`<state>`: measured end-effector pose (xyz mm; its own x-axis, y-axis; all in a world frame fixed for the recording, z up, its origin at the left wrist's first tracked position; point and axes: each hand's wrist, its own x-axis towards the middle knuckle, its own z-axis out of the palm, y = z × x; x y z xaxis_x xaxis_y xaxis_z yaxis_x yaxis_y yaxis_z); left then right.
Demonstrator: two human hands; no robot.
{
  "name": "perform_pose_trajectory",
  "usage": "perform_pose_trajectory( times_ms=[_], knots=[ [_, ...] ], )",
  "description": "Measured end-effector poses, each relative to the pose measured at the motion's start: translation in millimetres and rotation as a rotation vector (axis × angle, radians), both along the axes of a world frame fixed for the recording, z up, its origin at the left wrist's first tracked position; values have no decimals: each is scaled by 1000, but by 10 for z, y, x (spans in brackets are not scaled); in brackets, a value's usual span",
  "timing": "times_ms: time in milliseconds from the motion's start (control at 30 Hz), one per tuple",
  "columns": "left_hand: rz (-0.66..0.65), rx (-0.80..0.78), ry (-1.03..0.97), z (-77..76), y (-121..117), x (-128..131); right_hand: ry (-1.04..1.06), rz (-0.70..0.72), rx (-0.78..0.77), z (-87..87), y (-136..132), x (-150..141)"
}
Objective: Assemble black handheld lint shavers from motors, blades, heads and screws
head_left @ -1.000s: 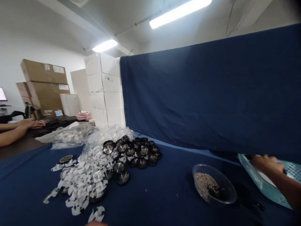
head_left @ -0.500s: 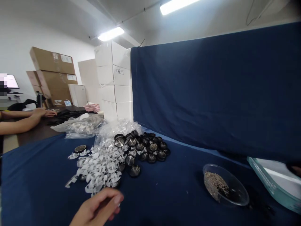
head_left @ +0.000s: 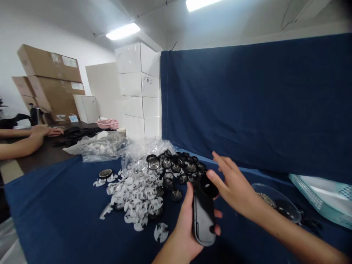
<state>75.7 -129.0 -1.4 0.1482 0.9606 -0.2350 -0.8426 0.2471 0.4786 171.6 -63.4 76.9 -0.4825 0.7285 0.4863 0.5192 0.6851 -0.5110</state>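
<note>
My left hand (head_left: 187,231) is wrapped around a black elongated plastic housing (head_left: 204,220), which has a round cup-like end at the top. Beside that round end is my right hand (head_left: 233,183), fingers stretched out and apart, its thumb at or close to the rim. A small pale spot shows inside the cup, too small to name. Left of my hands spreads a heap of flat white plastic clips (head_left: 134,194), and one loose clip (head_left: 161,233) lies nearest my left wrist. Black round caps with shiny metallic faces (head_left: 176,167) are piled behind the housing.
A clear bowl of small metallic pieces (head_left: 265,200) and a teal basket (head_left: 319,205) stand at right. Clear plastic bags (head_left: 104,146) lie at back left, near another person's hands (head_left: 44,131). White boxes (head_left: 132,88) and a blue curtain (head_left: 247,102) rise behind.
My left hand, earlier near the white clips without the housing, now holds the black housing farther right. My right hand has come into view. One white clip now lies apart from the heap. The view has shifted.
</note>
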Motion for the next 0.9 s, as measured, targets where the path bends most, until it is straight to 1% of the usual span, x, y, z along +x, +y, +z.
perform_pose_trajectory(
  times_ms=[33,67,100,167,233,267,333,400,433,500,567,600,667,733,767,800,833,900],
  knots=[
    [53,-13,-36,-74,3,-109,-37,13,107,38,27,-242],
    [106,-24,-47,-153,16,-202,-141,73,150,59,54,-490],
    [147,-42,-63,-233,36,-271,-242,179,131,53,75,-744],
    [182,-95,-84,-382,81,-331,-423,344,50,-54,90,-1240],
    [184,-140,-99,-491,111,-317,-578,401,-35,-254,80,-1644],
    [183,-153,-107,-526,117,-300,-623,411,-59,-361,73,-1787],
    [181,-159,-117,-563,120,-273,-659,409,-90,-533,70,-1946],
    [173,-157,-116,-564,122,-274,-639,400,-114,-593,91,-1951],
    [169,-156,-112,-555,125,-283,-614,394,-124,-572,110,-1904],
    [165,-144,-98,-519,132,-307,-531,387,-129,-434,159,-1716],
    [164,-99,-86,-456,128,-326,-409,395,-115,-208,207,-1390],
    [159,-66,-83,-414,118,-328,-341,404,-104,-82,221,-1171],
    [126,6,-84,-309,72,-317,-207,401,-102,142,207,-637],
    [63,71,-92,-190,-6,-281,-87,366,-133,266,115,-24],
    [30,98,-95,-132,-54,-251,48,342,-218,275,41,285],
    [-2,134,-99,-79,-105,-213,137,314,-318,247,-47,584],
    [-26,185,-107,-33,-155,-165,183,273,-438,184,-143,863],
    [-75,321,-130,33,-243,-46,285,159,-558,-24,-335,1348]
  ],
)
